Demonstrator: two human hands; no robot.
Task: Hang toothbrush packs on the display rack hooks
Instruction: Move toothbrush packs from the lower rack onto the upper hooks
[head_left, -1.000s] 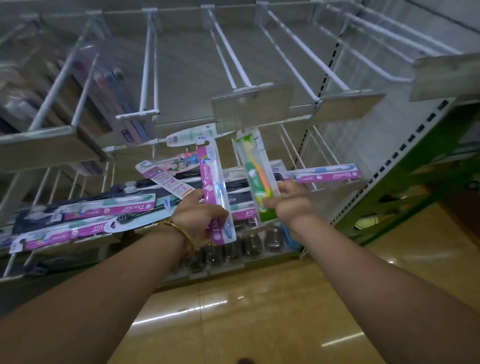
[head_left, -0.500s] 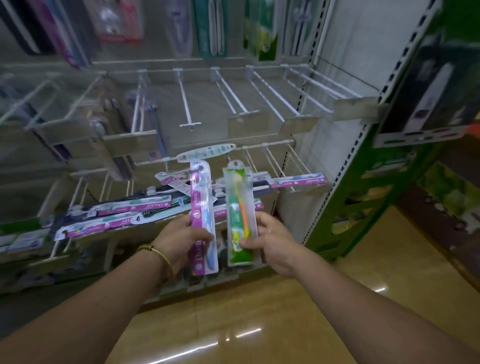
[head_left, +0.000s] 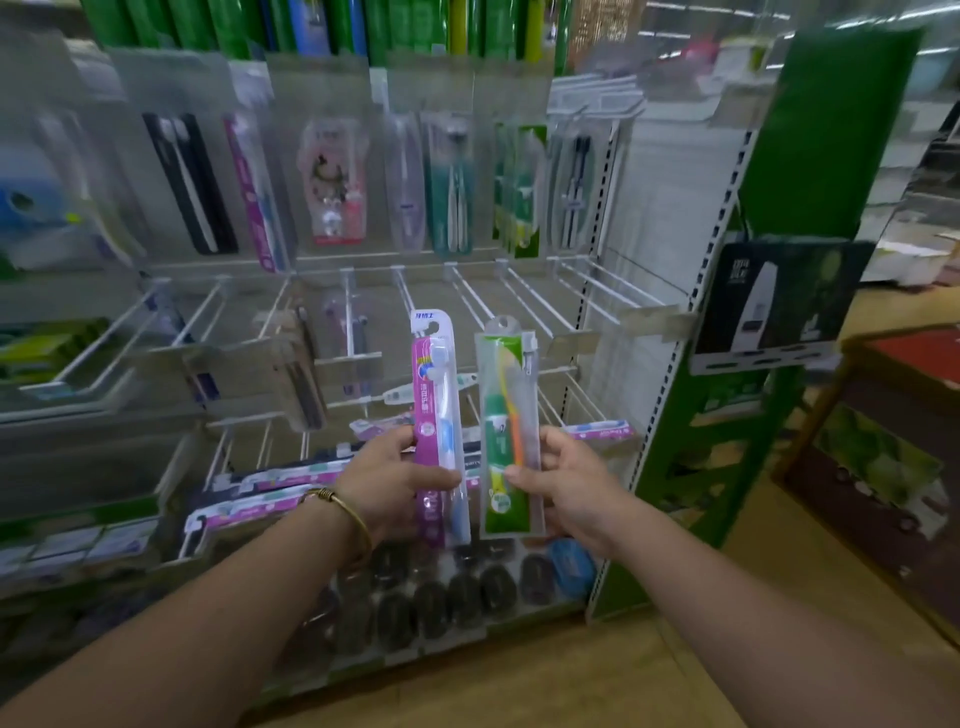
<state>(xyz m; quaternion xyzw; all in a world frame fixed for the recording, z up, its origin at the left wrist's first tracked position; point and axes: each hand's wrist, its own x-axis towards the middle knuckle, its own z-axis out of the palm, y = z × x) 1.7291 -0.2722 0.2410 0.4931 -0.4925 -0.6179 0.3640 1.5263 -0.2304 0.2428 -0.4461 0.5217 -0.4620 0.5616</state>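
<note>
My left hand (head_left: 392, 480) grips a pink toothbrush pack (head_left: 435, 410) by its lower half and holds it upright. Beside it, my right hand (head_left: 563, 480) grips a clear pack with a green and orange toothbrush (head_left: 508, 415), also upright. Both packs stand in front of a row of bare white wire hooks (head_left: 470, 296) on the display rack. More pink packs (head_left: 270, 486) lie flat on the lower hooks to the left, behind my left wrist.
Hanging toothbrush packs (head_left: 447, 182) fill the rack's upper row. Dark oval items (head_left: 462, 592) sit on the bottom shelf below my hands. A green upright post (head_left: 737, 415) borders the rack on the right, with a red-topped wooden table (head_left: 904, 374) beyond it.
The view has tilted up, showing the upper row of hanging packs. Both hands have brought their packs upright and side by side, lifted clear of the pile on the lower hooks.
</note>
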